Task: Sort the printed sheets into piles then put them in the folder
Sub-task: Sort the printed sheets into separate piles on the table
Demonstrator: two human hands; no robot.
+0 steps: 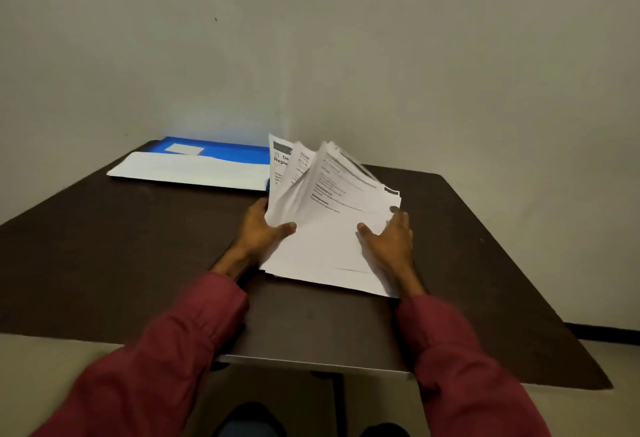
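Note:
A stack of printed sheets (pixel 329 229) sits near the middle of the dark table (pixel 138 246), its far ends fanned upward and blurred. My left hand (pixel 259 229) grips the stack's left edge, thumb on top of the paper. Along the right edge, my right hand (pixel 391 239) holds the stack with the thumb lying on the top sheet and the fingers at the side. A blue folder (pixel 221 149) lies open at the table's far left, with a white flap or sheet (pixel 187 170) across its near half.
The table stands in a corner, with pale walls (pixel 450 73) right behind it and to the left. Its near edge (pixel 311 364) runs just in front of my red sleeves. Bare dark tabletop shows to the left and right of the stack.

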